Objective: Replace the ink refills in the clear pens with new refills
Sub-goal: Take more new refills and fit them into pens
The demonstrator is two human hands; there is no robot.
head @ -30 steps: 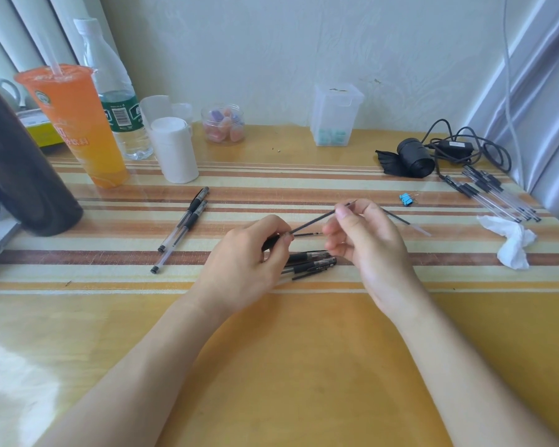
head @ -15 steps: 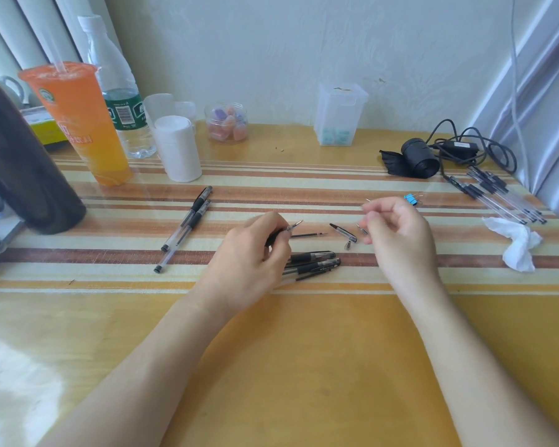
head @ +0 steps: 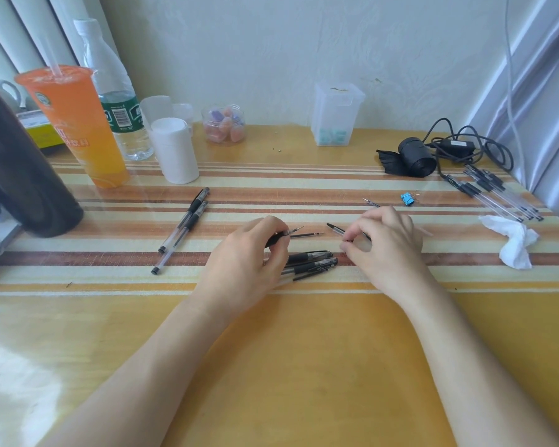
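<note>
My left hand (head: 249, 256) is closed on a clear pen barrel with a black rubber grip (head: 278, 236). Thumb and fingers pinch it at the grip, so its pointed tip sticks out to the right. My right hand (head: 386, 246) sits across from it, the two hands apart with striped cloth showing between them. Its thumb and forefinger are curled together over a tiny piece on the table, and I cannot tell whether they actually hold it.

A short black pointed pen part (head: 334, 227) lies just beside those fingertips. A thin black ink refill (head: 307, 235) lies flat in the gap, just past the barrel's tip. A second thin refill (head: 371, 203) pokes out from behind the right hand. Nearer me, a small heap of black-gripped clear pens (head: 313, 261) lies partly under the left fingers.

Well to the left, two capped clear pens (head: 188, 221) lie side by side, slanted. At the far right a bundle of clear pens (head: 497, 195) lies near the edge of the yellow table (head: 304, 366). A crumpled white tissue (head: 513, 243) sits in front of the bundle, and a small blue binder clip (head: 408, 199) lies between it and my right hand.

Along the back stand a black roll (head: 417, 158), a coiled black cable (head: 459, 145), a clear lidded plastic box (head: 336, 114), a small jar of pastel pieces (head: 223, 124), a white cylinder (head: 175, 151), a plastic water bottle (head: 117, 91), an orange drink cup with a straw (head: 75, 124) and a dark cylinder (head: 20, 175).
</note>
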